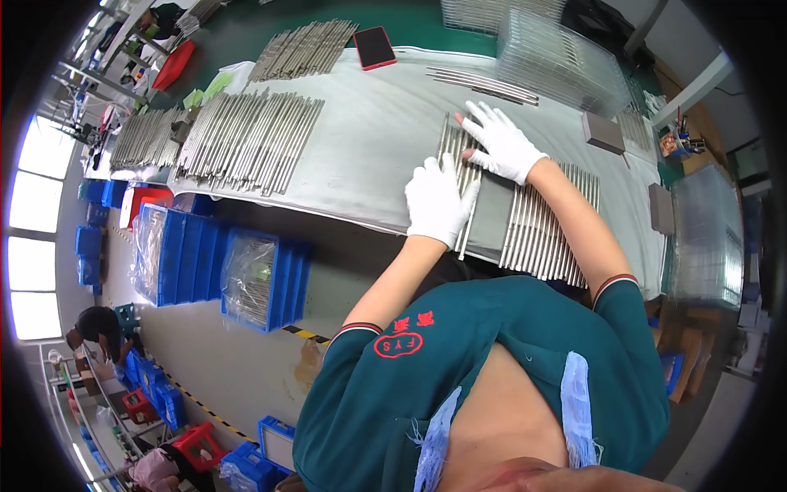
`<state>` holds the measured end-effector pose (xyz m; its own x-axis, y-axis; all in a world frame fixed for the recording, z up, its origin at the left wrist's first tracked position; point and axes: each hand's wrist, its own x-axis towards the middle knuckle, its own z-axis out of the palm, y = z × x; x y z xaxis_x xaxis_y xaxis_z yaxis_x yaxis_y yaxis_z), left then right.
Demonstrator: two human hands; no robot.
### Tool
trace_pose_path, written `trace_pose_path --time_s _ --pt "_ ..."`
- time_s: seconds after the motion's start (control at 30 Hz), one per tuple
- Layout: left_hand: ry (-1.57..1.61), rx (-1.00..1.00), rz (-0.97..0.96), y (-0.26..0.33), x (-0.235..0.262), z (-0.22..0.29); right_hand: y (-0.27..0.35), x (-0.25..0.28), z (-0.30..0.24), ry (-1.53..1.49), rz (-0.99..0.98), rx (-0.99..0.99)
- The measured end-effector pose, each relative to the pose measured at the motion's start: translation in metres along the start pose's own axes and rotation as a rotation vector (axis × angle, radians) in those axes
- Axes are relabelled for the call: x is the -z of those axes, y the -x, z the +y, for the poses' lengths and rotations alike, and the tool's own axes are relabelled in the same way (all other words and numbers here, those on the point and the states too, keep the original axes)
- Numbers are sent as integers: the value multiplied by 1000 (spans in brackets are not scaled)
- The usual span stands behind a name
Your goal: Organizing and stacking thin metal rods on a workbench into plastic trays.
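Note:
A small row of thin silvery metal rods lies on the grey cloth in front of me, partly covered by my hands. My left hand, in a white glove, rests at its near left side. Its thumb and forefinger are apart along the rods, and the other fingers are bent. Lying over the right side of the row is my right hand, also white-gloved, with its fingers spread and bare fingertips showing on two digits. Neither hand visibly grips a rod. Under my right forearm a wider row of rods lies side by side.
The cloth-covered table carries a large rod row at left, a red-edged phone, several loose rods and a brown block. Clear plastic trays are stacked at the back. Blue crates stand left below the table.

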<state>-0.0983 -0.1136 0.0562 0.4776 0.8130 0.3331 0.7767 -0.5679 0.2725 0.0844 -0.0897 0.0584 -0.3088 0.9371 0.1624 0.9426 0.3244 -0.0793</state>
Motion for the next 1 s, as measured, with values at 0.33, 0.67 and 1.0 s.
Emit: trace_pose_path --time_s 0.33,0.67,1.0 --pt "201 -370 -214 26 19 1 38 13 19 -92 -223 -78" --pt "80 -611 -272 27 11 -19 -35 -2 65 -1456 22 -363" --pt "152 -629 -320 31 20 -17 -37 -13 59 -1875 -124 -232"
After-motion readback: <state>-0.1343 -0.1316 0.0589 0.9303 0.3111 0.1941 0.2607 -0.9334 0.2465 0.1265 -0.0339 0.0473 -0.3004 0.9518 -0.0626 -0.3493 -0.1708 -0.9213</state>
